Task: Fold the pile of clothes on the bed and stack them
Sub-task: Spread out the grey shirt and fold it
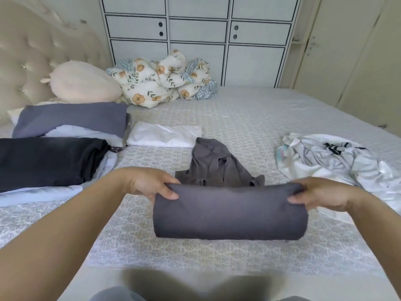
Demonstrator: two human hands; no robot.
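Head view: grey folded garment (230,213) pinched between both hands' fingers (171,194).

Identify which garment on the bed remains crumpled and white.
The white striped garment heaped at the right; the other white garment lies flat and folded.

Dark grey garment (230,211); floral duvet (160,81); pale patterned bedspread (249,118).

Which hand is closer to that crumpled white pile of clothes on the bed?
Right. The right hand grips the grey folded garment at its right end, just in front of the crumpled white pile. The left hand grips the garment's other end, farther from the pile.
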